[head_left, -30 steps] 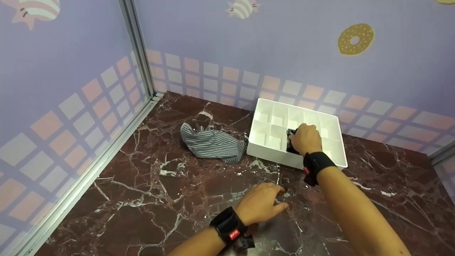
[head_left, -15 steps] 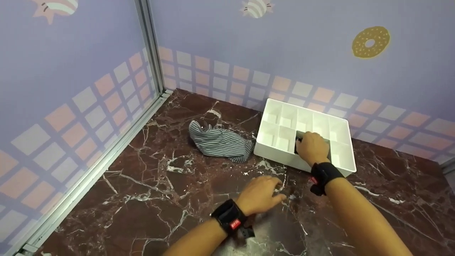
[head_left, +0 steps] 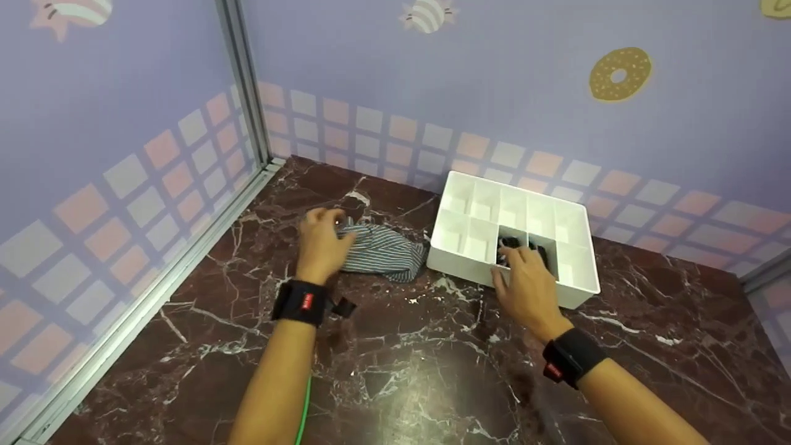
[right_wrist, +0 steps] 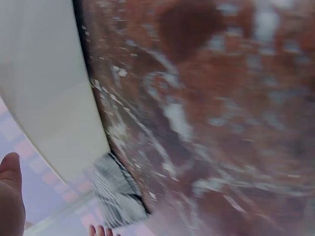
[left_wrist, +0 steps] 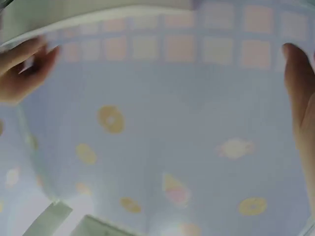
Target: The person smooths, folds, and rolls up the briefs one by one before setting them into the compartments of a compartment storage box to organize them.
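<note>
A crumpled grey-and-white striped cloth [head_left: 386, 250] lies on the dark marbled tabletop. My left hand [head_left: 320, 247] is at its left end, fingers bent and spread, with the thumb overlapping the cloth in the head view. To the right is a white divided tray [head_left: 457, 266]. Over its front wall reaches my right hand [head_left: 528, 290], fingers loose, fingertips at a front compartment. A small black item [head_left: 508, 241] shows in that compartment, partly hidden by the fingers; another dark item [head_left: 542, 252] sits in the compartment beside it.
Patterned walls stand behind the tray and at the left, joined by a metal corner post [head_left: 244, 80]. A metal rail [head_left: 148, 309] runs along the table's left side. A green cord [head_left: 304, 408] shows beside the left forearm.
My left hand has moved left and away from me, from the table's front to the cloth. My right hand has drawn back from inside the tray, its fingers loosened, leaving dark items visible there.
</note>
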The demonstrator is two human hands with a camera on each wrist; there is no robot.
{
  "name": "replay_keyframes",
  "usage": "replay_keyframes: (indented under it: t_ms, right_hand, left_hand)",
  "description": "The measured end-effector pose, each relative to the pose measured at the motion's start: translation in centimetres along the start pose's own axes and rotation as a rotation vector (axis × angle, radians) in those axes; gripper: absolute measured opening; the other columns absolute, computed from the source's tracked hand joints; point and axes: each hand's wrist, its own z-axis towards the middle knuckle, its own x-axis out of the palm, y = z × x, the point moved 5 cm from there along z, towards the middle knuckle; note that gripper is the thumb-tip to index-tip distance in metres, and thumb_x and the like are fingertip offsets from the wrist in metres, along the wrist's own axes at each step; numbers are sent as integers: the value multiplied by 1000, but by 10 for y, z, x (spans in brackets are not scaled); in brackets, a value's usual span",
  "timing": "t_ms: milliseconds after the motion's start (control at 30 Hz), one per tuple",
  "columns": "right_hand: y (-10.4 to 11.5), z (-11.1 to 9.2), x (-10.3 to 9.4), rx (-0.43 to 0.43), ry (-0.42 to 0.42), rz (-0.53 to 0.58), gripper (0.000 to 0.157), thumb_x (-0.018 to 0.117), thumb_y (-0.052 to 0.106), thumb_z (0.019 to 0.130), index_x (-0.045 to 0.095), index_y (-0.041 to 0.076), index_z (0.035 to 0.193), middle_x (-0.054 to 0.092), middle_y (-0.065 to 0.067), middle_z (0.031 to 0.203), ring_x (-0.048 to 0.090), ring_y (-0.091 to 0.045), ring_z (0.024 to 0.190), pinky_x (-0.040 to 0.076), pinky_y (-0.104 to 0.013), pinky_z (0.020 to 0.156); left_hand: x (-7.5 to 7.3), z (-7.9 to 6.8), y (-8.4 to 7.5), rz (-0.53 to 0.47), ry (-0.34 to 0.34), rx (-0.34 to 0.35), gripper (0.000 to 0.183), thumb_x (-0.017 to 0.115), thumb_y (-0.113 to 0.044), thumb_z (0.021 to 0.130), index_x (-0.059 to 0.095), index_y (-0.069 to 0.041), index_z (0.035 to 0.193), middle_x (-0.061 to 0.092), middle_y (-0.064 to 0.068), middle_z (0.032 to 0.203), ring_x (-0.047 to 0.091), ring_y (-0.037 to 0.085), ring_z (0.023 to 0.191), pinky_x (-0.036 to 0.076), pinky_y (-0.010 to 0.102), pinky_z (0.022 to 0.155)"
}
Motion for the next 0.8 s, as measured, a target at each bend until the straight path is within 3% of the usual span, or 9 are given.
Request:
replay_keyframes:
  t_ms: [67, 200, 367, 467, 600, 700, 800]
  right_hand:
    - [6, -6, -1, -43, 0, 18, 35, 66, 17, 82, 59, -1, 111, 56, -13, 93, 51, -29, 85, 46, -42, 68]
    - [14, -13, -5, -84, 3, 41, 32, 66, 14, 81, 59, -1, 108, 55, -12, 91, 51, -28, 82, 46, -40, 68]
    - [24, -20, -3, -67, 71, 49, 29, 66, 15, 81, 61, 2, 105, 55, -8, 91, 51, -24, 82, 47, -36, 67]
    - [36, -23, -2, -89, 107, 53, 29, 66, 17, 80, 61, 4, 106, 56, -7, 92, 52, -22, 80, 48, -36, 65]
    - [57, -28, -2, -127, 131, 91, 31, 68, 23, 81, 62, 7, 107, 58, -4, 92, 54, -18, 76, 49, -33, 62]
    - [74, -30, 0, -125, 179, 204, 38, 69, 30, 81, 60, 9, 111, 60, -1, 92, 56, -13, 74, 50, -30, 62]
    - [91, -33, 5, -99, 278, 389, 50, 69, 40, 80, 56, 9, 117, 62, 2, 92, 58, -9, 75, 52, -30, 63]
  left_hand:
    - [-6, 5, 17, 39, -27, -39, 56, 64, -24, 86, 43, -8, 135, 30, 22, 141, 28, 39, 129, 27, 51, 103]
    - [-4, 10, 36, 98, 21, -110, 66, 61, -20, 87, 29, -4, 143, 35, 26, 139, 34, 42, 126, 26, 54, 103]
    - [-5, 6, 38, 129, 43, -148, 59, 61, -23, 87, 38, -3, 137, 53, 23, 125, 49, 40, 113, 38, 52, 92]
    - [-9, 1, 26, 94, 70, -128, 55, 64, -30, 85, 47, -6, 132, 55, 20, 124, 50, 38, 111, 40, 51, 91]
    - [-6, -8, -1, -42, 185, -58, 57, 67, -39, 81, 51, -9, 128, 51, 15, 130, 47, 34, 116, 36, 49, 96]
    - [7, -22, -23, -191, 296, -34, 61, 71, -45, 76, 54, -11, 124, 53, 11, 126, 51, 29, 111, 39, 47, 94]
    - [26, -40, -43, -326, 395, -38, 65, 73, -49, 72, 55, -12, 122, 58, 8, 115, 57, 23, 99, 47, 41, 85]
